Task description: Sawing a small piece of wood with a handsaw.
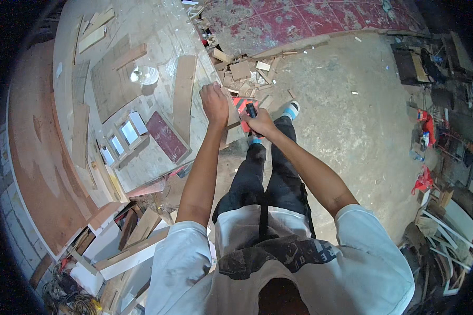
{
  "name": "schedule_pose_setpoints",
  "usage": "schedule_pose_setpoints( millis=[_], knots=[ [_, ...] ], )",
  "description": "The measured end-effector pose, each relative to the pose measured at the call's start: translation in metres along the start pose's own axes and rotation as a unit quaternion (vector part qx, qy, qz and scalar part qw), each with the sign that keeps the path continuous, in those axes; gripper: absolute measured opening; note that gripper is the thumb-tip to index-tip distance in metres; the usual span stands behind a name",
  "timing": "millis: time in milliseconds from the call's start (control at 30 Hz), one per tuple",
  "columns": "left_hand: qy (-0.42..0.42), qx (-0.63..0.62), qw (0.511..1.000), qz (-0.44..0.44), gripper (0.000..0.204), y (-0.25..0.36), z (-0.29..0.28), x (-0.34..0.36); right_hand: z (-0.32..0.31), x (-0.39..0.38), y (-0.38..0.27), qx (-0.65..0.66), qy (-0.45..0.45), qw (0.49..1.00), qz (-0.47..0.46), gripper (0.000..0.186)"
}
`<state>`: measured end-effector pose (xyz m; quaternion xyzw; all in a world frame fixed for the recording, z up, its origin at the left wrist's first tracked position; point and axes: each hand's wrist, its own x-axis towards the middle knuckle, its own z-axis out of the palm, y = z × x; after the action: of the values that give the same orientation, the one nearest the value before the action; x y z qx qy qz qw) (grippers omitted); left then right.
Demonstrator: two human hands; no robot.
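My left hand (214, 104) is at the right edge of the plywood-topped table (165, 47), its fingers curled down. Whatever lies under those fingers is hidden. Just to the right, past the edge, my right hand (260, 124) is closed around a black-handled tool (251, 110); its working end cannot be made out. A red and black item (242, 103) shows behind the tool. Left of my left hand a long brown board (184, 94) lies flat. Nearby are a dark red panel (167, 136) and a small wooden frame with pale openings (125, 135).
Wood offcuts (240, 70) litter the floor beyond the table edge. A bright round lamp-like object (144, 75) stands on the tabletop. Scrap boards (136, 252) are piled at lower left. Red bags (423, 179) and clutter line the right side. Concrete floor (341, 115) stretches between.
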<state>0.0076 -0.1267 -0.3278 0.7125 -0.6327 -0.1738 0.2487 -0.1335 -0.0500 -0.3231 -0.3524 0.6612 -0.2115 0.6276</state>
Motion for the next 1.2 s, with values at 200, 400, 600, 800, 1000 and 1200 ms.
schedule_pose_setpoints(
  millis=[200,400,600,800,1000,1200],
  knots=[
    [0.009,-0.038,0.996,0.086,0.023,-0.012,-0.006,-0.012,0.014,0.003,0.004,0.101,-0.025,0.993,0.051,0.017],
    [-0.001,-0.025,0.996,0.081,0.02,-0.013,-0.007,-0.016,0.018,0.003,0.002,0.124,-0.005,0.992,0.033,0.017],
    [-0.008,-0.027,0.996,0.081,0.022,-0.011,-0.012,-0.019,0.02,0.004,-0.002,0.125,0.013,0.992,0.024,0.017],
    [0.003,-0.01,0.994,0.11,0.022,-0.006,-0.009,-0.02,0.019,0.009,0.008,0.118,-0.009,0.993,0.027,0.015],
    [-0.019,0.032,0.995,0.093,0.022,0.002,-0.007,-0.022,-0.002,0.004,0.018,0.065,0.023,0.997,-0.04,0.046],
    [0.06,-0.023,0.994,0.093,0.02,-0.016,-0.007,-0.023,-0.03,-0.044,-0.054,-0.042,0.021,0.993,-0.106,0.039]
  ],
)
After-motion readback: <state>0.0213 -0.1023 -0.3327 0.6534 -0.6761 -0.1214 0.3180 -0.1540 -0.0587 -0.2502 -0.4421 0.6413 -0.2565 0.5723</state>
